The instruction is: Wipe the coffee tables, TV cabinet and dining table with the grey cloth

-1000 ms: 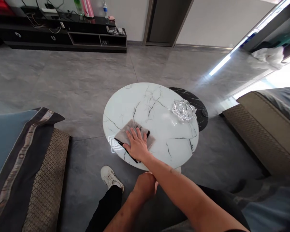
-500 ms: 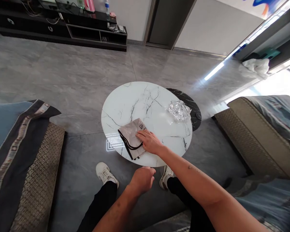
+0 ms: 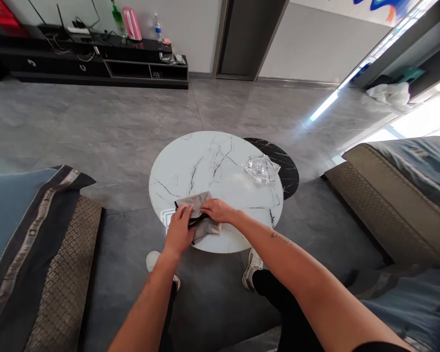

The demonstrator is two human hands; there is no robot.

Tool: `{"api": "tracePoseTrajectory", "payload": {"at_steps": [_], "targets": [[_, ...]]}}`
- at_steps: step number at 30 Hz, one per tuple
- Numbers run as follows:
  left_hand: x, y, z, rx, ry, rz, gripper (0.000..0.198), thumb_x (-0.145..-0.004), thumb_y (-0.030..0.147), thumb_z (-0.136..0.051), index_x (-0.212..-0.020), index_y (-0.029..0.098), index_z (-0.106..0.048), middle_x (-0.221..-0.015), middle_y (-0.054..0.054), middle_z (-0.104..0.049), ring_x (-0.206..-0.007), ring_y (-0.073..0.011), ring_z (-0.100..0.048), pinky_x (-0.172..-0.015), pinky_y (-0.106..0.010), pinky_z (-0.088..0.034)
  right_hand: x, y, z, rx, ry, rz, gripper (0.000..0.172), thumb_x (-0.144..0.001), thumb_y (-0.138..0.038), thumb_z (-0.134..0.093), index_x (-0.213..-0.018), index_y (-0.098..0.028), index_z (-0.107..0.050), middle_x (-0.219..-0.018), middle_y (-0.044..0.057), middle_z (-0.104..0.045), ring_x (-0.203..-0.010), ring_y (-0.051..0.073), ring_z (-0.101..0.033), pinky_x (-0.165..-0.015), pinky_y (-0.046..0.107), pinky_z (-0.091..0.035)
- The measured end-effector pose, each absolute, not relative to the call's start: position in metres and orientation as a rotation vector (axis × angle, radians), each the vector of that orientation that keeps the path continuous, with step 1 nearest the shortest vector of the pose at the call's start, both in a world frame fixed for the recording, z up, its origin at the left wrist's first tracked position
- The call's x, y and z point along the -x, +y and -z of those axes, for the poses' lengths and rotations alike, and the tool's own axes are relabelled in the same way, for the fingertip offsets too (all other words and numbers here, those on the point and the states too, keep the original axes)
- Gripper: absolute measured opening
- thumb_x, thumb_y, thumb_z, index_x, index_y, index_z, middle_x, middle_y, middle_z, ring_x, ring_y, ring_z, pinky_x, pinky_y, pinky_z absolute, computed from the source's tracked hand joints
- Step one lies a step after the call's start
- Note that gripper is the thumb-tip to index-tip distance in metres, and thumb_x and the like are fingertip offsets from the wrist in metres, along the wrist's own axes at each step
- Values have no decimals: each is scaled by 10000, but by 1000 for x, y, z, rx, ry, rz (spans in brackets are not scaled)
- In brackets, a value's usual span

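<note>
A folded grey cloth with black trim (image 3: 194,201) lies on the near left part of a round white marble-patterned table (image 3: 176,161). My left hand (image 3: 179,231) is at the cloth's left side, its fingers bent over the black trim and closed on it. From the right, my right hand (image 3: 217,210) pinches the cloth near its middle, where the black edge shows between both hands. The lower layer of the cloth hangs loosely folded toward me. Parts of the fingertips are hidden.
Crumpled clear plastic (image 3: 262,168) lies at the table's right side, beside a lower black round tabletop (image 3: 288,166). Sofas stand on the left (image 3: 66,259) and right (image 3: 366,205). A black TV cabinet (image 3: 132,68) stands against the far wall.
My left hand has come up from in front of the table onto the cloth. My right hand has gone from lying flat on it to pinching it, and the cloth is now bunched.
</note>
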State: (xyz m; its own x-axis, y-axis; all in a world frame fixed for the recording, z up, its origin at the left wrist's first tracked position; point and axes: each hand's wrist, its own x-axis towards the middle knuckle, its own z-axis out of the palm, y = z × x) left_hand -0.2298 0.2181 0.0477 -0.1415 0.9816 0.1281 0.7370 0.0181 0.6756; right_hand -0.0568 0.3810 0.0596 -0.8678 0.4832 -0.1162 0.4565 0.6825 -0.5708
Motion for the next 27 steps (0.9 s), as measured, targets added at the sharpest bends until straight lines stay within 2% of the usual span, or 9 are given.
{"api": "tracePoseTrajectory", "payload": {"at_steps": [3,6,9,11,14,16,19,23,27], "targets": [[240,233,-60,-1790,1830,-624,444,-931,147,-538,-1341,137,-708,-1377,-175,-725,-1303,-355,-648,-1171,-503,-480,41,374,-67,839,-2689,-992,219,-1047,-215,-587,-931,-226,-773,-949,37,-759,-940,216,-671,-884,324,-496],[241,241,-91,-1701,1857,-616,350,-946,188,-485,-1175,190,-750,-1207,-116,-790,-1154,-310,-710,-1031,-425,-522,17,357,-74,1049,-2289,-859,148,-1023,-294,-646,-1113,-215,-732,-1139,91,-746,-1086,250,-663,-995,383,-506],[234,245,-135,-1594,1918,-700,210,-957,286,-500,-948,237,-704,-915,-42,-769,-900,-249,-703,-822,-347,-498,-4,325,-76,1307,-1902,-821,399,-924,-447,-768,-1214,-196,-653,-1188,116,-692,-986,247,-665,-940,417,-552],[223,246,-167,-1618,1958,-715,245,-977,403,-529,-829,246,-644,-772,-21,-706,-776,-230,-651,-723,-331,-443,-7,301,-76,1373,-1812,-892,636,-791,-502,-875,-1286,-201,-611,-1224,118,-669,-940,242,-665,-887,419,-577],[203,244,-212,-1803,1981,-679,328,-984,493,-560,-776,249,-632,-737,-22,-690,-738,-222,-620,-683,-332,-390,1,276,-88,1311,-1794,-935,840,-677,-427,-936,-1397,-203,-565,-1370,153,-633,-1092,268,-665,-941,418,-572],[188,239,-241,-1945,1971,-636,267,-983,449,-566,-847,259,-696,-824,-26,-743,-796,-228,-651,-700,-333,-393,10,272,-106,1239,-1817,-934,570,-772,-324,-831,-1294,-205,-636,-1284,117,-690,-1076,244,-666,-947,381,-550],[172,227,-282,-2095,1988,-601,219,-962,353,-565,-991,274,-767,-988,-31,-796,-915,-244,-696,-756,-336,-432,17,275,-139,1209,-1873,-941,105,-863,-212,-627,-944,-209,-693,-931,29,-725,-864,192,-633,-828,310,-498],[168,205,-334,-2190,1942,-697,293,-964,367,-551,-1063,249,-801,-1046,-49,-817,-972,-263,-725,-834,-341,-488,7,273,-171,1173,-1930,-1096,95,-817,-240,-639,-736,-192,-630,-725,-22,-632,-774,168,-562,-695,253,-398],[191,170,-379,-2187,1939,-820,358,-970,426,-539,-1161,281,-804,-1151,-6,-820,-1072,-275,-728,-949,-337,-521,-27,269,-192,1071,-1961,-1245,137,-823,-266,-588,-753,-186,-675,-641,-39,-595,-721,165,-572,-636,227,-398]]}}
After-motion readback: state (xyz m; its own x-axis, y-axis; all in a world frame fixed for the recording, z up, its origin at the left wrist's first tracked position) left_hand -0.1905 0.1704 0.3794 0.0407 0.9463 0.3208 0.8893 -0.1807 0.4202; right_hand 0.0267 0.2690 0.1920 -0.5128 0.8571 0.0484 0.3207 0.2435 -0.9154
